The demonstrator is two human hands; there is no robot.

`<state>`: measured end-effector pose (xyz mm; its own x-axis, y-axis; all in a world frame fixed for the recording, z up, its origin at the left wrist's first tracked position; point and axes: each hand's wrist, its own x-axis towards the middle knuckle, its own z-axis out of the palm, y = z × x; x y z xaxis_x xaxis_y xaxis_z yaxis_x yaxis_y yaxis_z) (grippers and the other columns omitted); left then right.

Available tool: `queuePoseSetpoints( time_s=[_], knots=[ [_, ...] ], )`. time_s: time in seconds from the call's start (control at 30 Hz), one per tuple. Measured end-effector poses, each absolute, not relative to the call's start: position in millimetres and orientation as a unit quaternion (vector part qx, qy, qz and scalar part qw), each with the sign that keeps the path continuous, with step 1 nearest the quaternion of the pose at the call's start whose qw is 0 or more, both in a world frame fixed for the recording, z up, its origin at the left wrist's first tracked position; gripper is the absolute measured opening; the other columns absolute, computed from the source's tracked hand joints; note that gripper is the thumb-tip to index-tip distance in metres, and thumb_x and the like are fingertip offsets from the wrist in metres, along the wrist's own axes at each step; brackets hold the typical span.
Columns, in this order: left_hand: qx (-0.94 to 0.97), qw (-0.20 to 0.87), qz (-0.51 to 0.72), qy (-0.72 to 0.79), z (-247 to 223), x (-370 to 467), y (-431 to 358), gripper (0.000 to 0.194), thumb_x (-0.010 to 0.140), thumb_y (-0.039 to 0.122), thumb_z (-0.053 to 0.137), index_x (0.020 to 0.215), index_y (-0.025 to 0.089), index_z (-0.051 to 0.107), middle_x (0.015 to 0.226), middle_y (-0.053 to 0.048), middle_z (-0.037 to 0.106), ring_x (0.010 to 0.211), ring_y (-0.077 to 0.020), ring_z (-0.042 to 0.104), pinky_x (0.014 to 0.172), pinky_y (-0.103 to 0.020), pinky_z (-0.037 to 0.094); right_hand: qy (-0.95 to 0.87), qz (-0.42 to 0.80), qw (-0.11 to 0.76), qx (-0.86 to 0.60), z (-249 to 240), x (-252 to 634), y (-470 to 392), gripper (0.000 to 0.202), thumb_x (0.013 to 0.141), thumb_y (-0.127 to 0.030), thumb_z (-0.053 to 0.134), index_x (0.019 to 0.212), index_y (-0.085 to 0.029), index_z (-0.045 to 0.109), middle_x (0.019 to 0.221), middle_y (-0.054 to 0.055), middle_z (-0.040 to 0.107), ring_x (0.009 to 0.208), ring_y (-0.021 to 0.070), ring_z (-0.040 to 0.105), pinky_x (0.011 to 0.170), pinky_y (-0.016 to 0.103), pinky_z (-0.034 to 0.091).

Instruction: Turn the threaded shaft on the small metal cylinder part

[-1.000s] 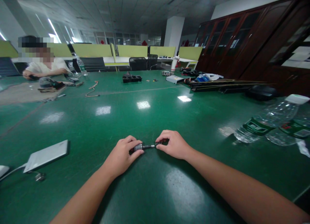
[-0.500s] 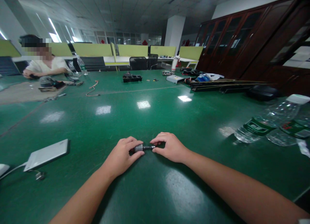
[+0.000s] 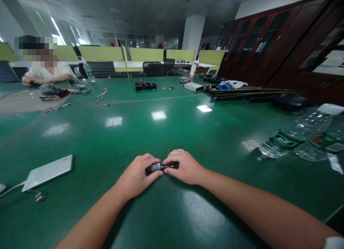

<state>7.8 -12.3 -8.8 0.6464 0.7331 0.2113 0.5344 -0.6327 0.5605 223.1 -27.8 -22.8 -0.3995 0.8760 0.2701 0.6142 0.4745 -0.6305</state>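
Just above the green table [image 3: 150,134], in the lower middle of the head view, is a small cylindrical tool [image 3: 156,167] with a silver collar and a thin dark shaft. My left hand [image 3: 138,173] is closed on its thicker left end, thumb below and fingers above. From the right, my right hand [image 3: 185,166] pinches the shaft beside the collar between thumb and fingers. The shaft's dark right end lies in the hollow of that hand. The fingertips of both hands are nearly touching.
A white power bank [image 3: 48,172] with a cable lies at the left. Two water bottles [image 3: 285,139] are at the right. A black tray [image 3: 145,85], metal strips [image 3: 242,93] and a rope piece [image 3: 101,97] lie farther back. A person [image 3: 51,71] sits at the far left.
My right hand has moved left along the shaft, from its tip to beside the collar. My left hand still holds the thicker end. The camera view has shifted slightly.
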Motion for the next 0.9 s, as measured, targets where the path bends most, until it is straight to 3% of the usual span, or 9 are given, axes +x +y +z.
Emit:
queuePoseSetpoints(
  time_s=[0.5, 0.9],
  knots=[
    [0.874, 0.227, 0.222, 0.368, -7.2, 10.2, -12.9, 0.018, 0.085, 0.032, 0.069, 0.098, 0.02, 0.069, 0.092, -0.004, 0.066, 0.086, -0.0203, 0.062, 0.077, -0.032, 0.048, -0.815, 0.22, 0.295, -0.447, -19.9, 223.7, -28.1, 0.012, 0.076, -0.02, 0.076, 0.088, -0.022, 0.075, 0.083, 0.001, 0.074, 0.081, 0.0167, 0.064, 0.082, 0.033, 0.042],
    [0.873, 0.226, 0.223, 0.369, -8.2, 10.0, -13.7, 0.018, 0.086, 0.033, 0.069, 0.1, 0.021, 0.068, 0.094, -0.004, 0.066, 0.088, -0.0209, 0.062, 0.079, -0.033, 0.048, -0.819, 0.219, 0.284, -0.447, -17.8, 226.2, -27.7, 0.012, 0.076, -0.02, 0.075, 0.087, -0.02, 0.076, 0.078, 0.002, 0.072, 0.076, 0.0163, 0.062, 0.078, 0.031, 0.043]
  ],
)
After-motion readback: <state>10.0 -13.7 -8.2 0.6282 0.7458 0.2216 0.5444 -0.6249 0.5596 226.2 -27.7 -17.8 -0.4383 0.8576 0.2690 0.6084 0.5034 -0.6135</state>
